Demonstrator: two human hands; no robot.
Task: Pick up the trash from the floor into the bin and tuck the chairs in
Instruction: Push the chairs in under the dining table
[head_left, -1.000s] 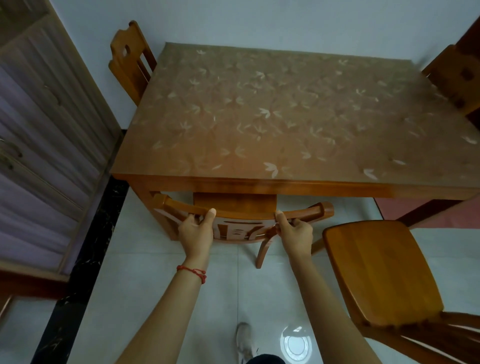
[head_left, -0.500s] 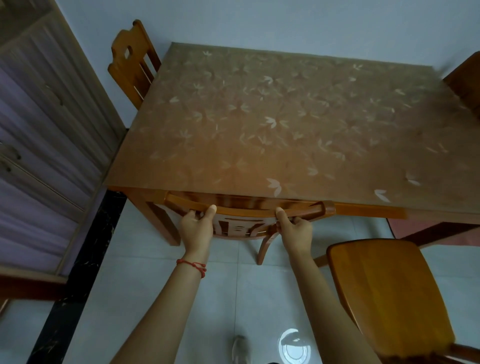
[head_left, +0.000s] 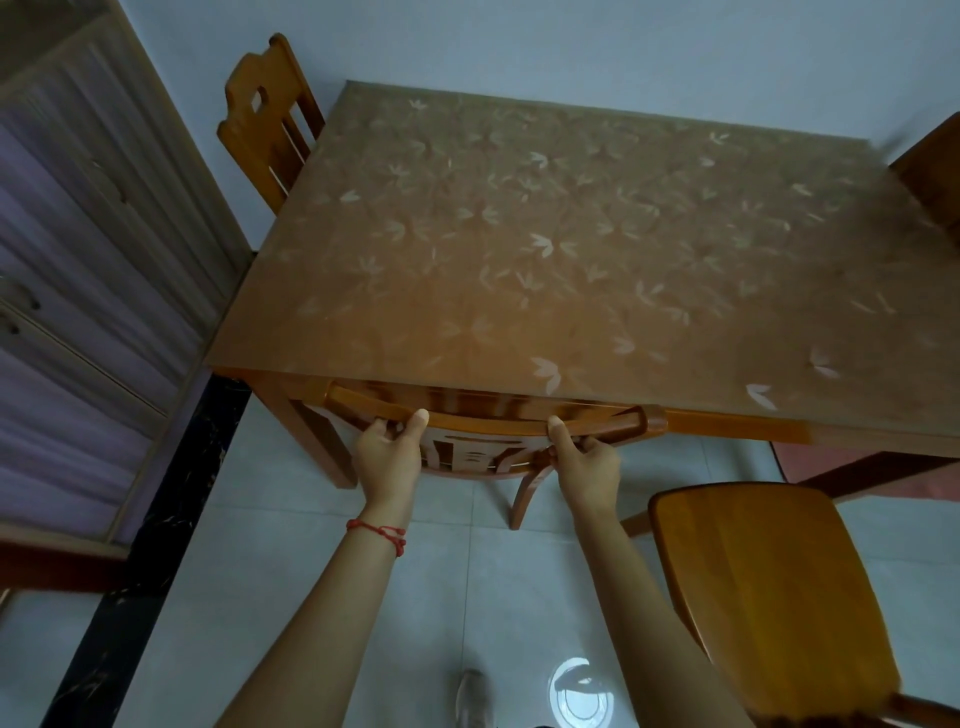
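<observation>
At the near edge of the leaf-patterned brown wooden tabletop (head_left: 545, 249), both hands grip the curved top rail of a glossy orange-brown wooden chair (head_left: 483, 415). The left hand (head_left: 387, 460) has its fingers (head_left: 382, 428) curled round the rail with the thumb lying up against it, and the right hand (head_left: 587, 465) holds the same rail further along in the same way, fingers (head_left: 589, 444) wrapped and thumb raised. The rail sits right under the tabletop's overhang, and the seat is hidden beneath, so this chair looks all but tucked in.

What is left, as far as can be judged: a second orange-brown wooden chair (head_left: 769, 603) to the right stands with its broad seat fully out on the pale tiled floor (head_left: 260, 597), clear of the tabletop, and will need pushing in. A third wooden chair (head_left: 267, 119) at the far left side stands close against the table, and a fourth shows only as a blurred corner at the right edge (its position cannot be judged).

No trash lies on the visible floor, and no bin is in view, so whether that part is finished cannot be told from here.

No brand, label or readable writing appears anywhere.
</observation>
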